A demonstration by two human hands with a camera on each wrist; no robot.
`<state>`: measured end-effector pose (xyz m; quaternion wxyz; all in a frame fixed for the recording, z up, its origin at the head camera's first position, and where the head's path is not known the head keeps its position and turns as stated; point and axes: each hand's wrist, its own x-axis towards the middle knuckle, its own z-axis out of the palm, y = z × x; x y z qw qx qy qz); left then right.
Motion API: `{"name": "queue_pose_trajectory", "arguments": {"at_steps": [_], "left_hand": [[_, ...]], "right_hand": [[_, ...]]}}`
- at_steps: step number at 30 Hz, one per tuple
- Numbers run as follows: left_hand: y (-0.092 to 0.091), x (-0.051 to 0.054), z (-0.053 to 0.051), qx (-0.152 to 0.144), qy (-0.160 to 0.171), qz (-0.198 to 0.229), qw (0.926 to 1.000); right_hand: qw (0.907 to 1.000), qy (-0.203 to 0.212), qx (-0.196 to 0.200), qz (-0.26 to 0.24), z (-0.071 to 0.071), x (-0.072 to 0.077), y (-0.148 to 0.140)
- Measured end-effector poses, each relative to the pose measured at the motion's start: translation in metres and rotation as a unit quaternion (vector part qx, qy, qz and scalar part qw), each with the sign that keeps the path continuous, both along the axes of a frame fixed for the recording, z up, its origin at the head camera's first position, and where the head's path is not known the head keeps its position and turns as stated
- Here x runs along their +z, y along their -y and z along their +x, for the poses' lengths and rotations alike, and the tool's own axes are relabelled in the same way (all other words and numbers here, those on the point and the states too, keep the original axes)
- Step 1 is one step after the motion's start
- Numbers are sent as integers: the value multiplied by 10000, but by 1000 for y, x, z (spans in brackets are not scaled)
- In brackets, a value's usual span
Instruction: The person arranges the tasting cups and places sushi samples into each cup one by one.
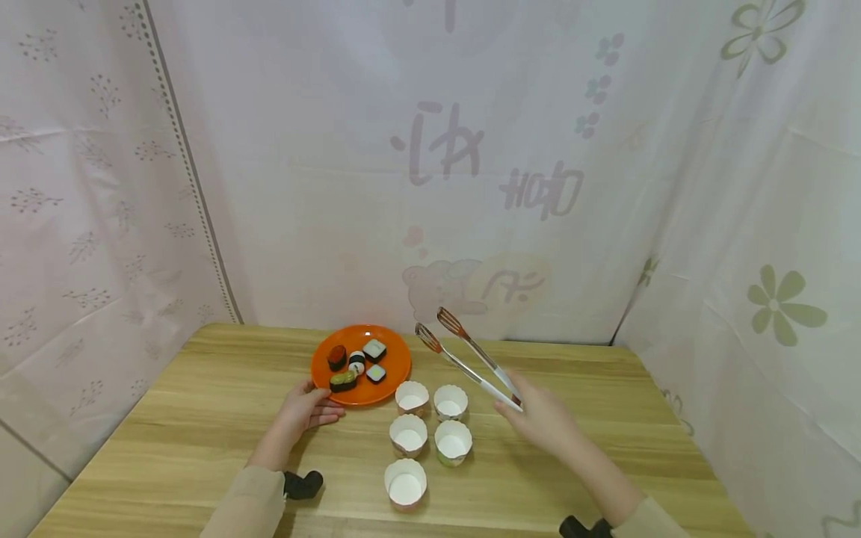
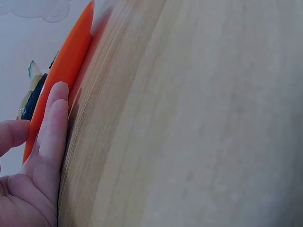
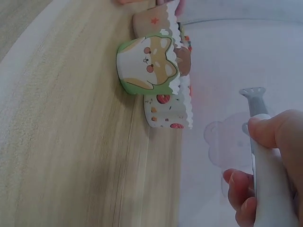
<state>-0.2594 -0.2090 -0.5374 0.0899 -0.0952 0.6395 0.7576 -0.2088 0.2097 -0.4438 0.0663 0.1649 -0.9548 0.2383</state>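
Note:
My left hand (image 1: 303,409) holds the near-left rim of a round orange plate (image 1: 398,366), thumb above and fingers under the edge, as the left wrist view shows. Several toy sushi pieces lie on the plate, among them a red-topped one (image 1: 337,357) and a square white-topped one (image 1: 376,373). In my right hand (image 1: 548,424) is a pair of tongs (image 1: 464,368) with white handles and brown slotted tips. The tips stand apart with nothing between them, pointing up and left. In the right wrist view, thumb and fingers grip the white handle (image 3: 272,194).
Several paper baking cups stand in two columns between my hands, including a near one (image 1: 406,484) and a green one with a dog face (image 3: 142,66). The wooden table (image 1: 551,486) ends at a patterned curtain (image 1: 323,187) behind.

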Motion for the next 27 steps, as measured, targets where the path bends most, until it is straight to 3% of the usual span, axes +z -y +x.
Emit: {"name": "queue_pose_trajectory", "arguments": {"at_steps": [27], "left_hand": [[2, 0, 0, -183, 40, 213, 9996]], "right_hand": [[9965, 221, -112, 795, -8, 15, 34]]}}
